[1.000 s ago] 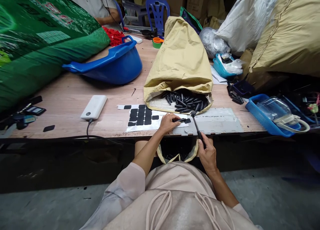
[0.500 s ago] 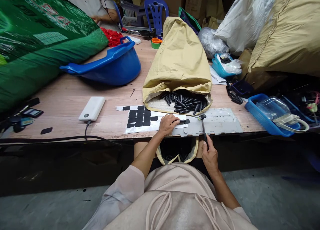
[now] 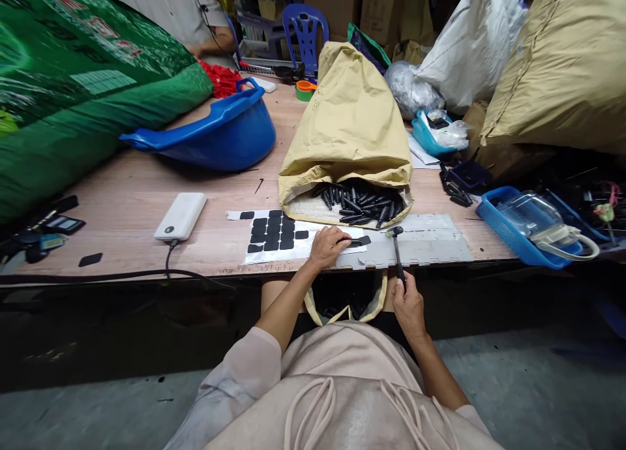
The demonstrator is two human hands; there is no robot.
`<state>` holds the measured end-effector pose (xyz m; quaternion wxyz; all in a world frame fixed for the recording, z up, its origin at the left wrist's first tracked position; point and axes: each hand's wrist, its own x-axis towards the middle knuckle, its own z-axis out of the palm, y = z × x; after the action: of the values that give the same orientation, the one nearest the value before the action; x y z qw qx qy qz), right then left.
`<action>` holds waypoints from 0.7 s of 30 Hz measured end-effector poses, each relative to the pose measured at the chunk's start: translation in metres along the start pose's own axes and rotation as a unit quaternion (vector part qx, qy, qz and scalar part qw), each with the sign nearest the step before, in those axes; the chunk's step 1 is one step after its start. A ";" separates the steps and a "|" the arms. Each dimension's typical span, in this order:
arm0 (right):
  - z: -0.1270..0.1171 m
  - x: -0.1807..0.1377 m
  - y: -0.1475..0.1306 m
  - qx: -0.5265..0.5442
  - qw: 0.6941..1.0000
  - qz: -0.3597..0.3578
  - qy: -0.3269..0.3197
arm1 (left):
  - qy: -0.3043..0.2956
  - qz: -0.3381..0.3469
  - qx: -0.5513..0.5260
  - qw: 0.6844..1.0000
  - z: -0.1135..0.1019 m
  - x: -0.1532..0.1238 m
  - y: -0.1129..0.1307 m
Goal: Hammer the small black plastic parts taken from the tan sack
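My left hand (image 3: 327, 248) is closed, pinching a slim black tube-like piece (image 3: 355, 242) over the grey board (image 3: 430, 242) at the table's front edge. The far end of that piece lies by a small dark pad on the board. In my right hand (image 3: 409, 305) is the black handle of a small hammer (image 3: 398, 254); its head is over the board, to the right of the black piece. A white sheet (image 3: 306, 249) with rows of black rounded stickers (image 3: 272, 231) lies left of my left hand. Behind the board, a yellow sack (image 3: 349, 127) opens toward me, spilling black tube-like pieces (image 3: 364, 202).
Beneath the table edge, an open bag (image 3: 382, 297) on my lap holds dark pieces. A white power bank (image 3: 180, 215) with a cable and a blue basin (image 3: 220, 134) stand left. A blue tray (image 3: 508, 225) sits right. A person (image 3: 171, 23) is across the table.
The view has tilted up slightly, so the table's far side sits a little lower in the picture. Both hands keep their holds, with scarcely any movement of the hammer or the black piece.
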<state>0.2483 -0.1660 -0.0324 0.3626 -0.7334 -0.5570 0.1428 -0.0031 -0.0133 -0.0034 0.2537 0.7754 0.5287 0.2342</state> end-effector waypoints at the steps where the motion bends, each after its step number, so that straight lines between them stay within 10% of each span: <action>1: 0.000 0.000 0.000 0.000 1.000 -0.005 0.002 | -0.001 0.000 0.001 1.000 0.000 0.000 0.000; 21: -0.003 0.001 -0.006 -0.012 0.999 0.028 -0.026 | -0.005 0.016 0.005 1.000 0.001 -0.001 -0.004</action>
<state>0.2464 -0.1655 -0.0258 0.3351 -0.7491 -0.5470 0.1653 -0.0056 -0.0130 -0.0064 0.2486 0.7860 0.5164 0.2316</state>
